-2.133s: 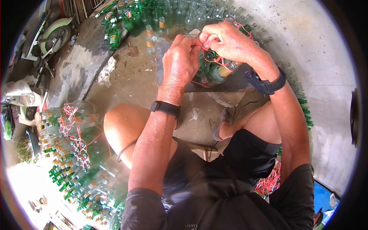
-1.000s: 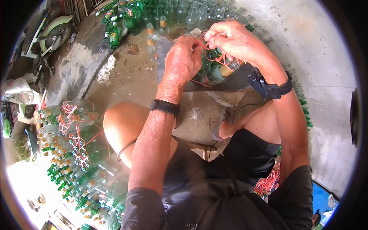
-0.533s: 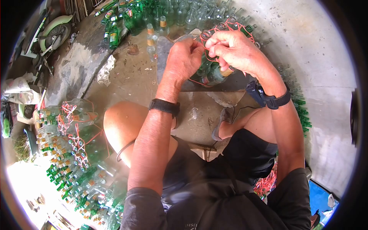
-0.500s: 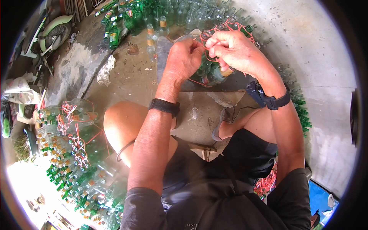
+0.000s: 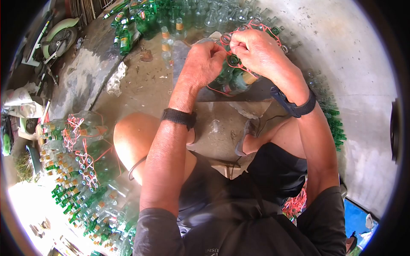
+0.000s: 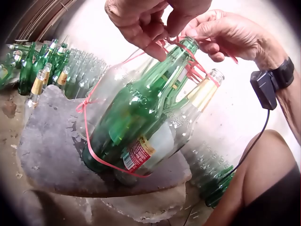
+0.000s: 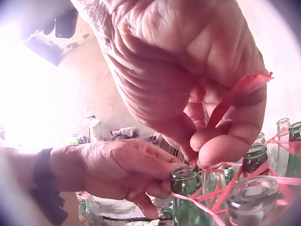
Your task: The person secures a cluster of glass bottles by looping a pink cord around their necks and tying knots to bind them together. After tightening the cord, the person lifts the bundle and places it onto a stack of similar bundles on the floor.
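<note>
A bundle of glass bottles stands on a grey slab (image 6: 51, 141). At its front are a green bottle (image 6: 131, 113) and a clear bottle (image 6: 181, 122) with a gold neck label. Red plastic string (image 6: 86, 122) loops round their bodies and winds between their necks. My left hand (image 5: 203, 62) pinches the string just left of the green bottle's mouth. On the other side of that mouth, my right hand (image 5: 260, 51) grips the string between curled thumb and fingers, and a loose end (image 7: 235, 96) sticks out past them.
Standing bottles (image 5: 209, 17) crowd behind the slab, and more (image 5: 331, 115) line the wall. Many others (image 5: 81, 192) lie at the left, some string-tied (image 5: 87, 128). A heap of red string (image 5: 297, 202) lies by the right thigh.
My hands were together over the necks, then drew slightly apart. Since half a second ago, my right hand has shifted a little up and left, its fingers curled in more.
</note>
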`<act>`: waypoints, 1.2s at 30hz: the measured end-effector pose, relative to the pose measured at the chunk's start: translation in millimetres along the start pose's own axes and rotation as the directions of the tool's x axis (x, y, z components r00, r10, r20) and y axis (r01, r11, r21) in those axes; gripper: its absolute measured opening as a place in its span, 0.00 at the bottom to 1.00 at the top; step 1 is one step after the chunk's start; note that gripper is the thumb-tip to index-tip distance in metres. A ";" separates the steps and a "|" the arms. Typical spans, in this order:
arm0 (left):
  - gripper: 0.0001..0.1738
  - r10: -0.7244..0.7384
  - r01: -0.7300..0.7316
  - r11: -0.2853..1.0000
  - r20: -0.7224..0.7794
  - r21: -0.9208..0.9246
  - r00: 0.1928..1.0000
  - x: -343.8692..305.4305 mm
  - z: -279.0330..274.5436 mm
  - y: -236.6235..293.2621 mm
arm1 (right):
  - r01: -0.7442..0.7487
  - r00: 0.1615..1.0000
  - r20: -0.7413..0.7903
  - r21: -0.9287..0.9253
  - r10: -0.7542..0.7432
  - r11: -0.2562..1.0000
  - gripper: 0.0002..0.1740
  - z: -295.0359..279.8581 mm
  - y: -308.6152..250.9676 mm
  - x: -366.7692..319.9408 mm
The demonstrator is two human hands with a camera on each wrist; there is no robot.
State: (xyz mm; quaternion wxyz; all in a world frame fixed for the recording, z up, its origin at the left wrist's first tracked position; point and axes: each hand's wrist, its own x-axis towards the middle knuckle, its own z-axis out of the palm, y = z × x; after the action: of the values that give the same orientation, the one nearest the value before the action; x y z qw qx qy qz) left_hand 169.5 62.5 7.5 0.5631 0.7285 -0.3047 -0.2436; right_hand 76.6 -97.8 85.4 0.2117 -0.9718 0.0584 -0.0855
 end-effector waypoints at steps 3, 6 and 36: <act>0.15 0.039 -0.039 0.999 -0.007 0.006 0.999 0.3 0.6 -2.0 | -0.044 0.998 0.051 0.053 0.041 0.998 0.07 0.2 2.8 3.3; 0.13 0.178 -0.172 0.981 -0.060 0.089 0.982 0.7 3.4 -5.6 | 0.016 0.997 0.074 -0.014 -0.015 1.000 0.08 4.5 10.9 10.1; 0.11 -0.073 0.072 0.982 0.000 -0.176 0.997 -6.2 1.0 11.8 | -0.244 0.952 0.256 0.301 0.168 0.922 0.09 -15.4 10.4 22.5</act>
State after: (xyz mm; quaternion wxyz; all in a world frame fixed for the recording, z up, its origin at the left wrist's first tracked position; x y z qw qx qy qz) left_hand 162.4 64.2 18.7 0.6170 0.6873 -0.2535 -0.2875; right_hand 94.9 -116.7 98.0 0.3842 -0.9144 0.1212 0.0396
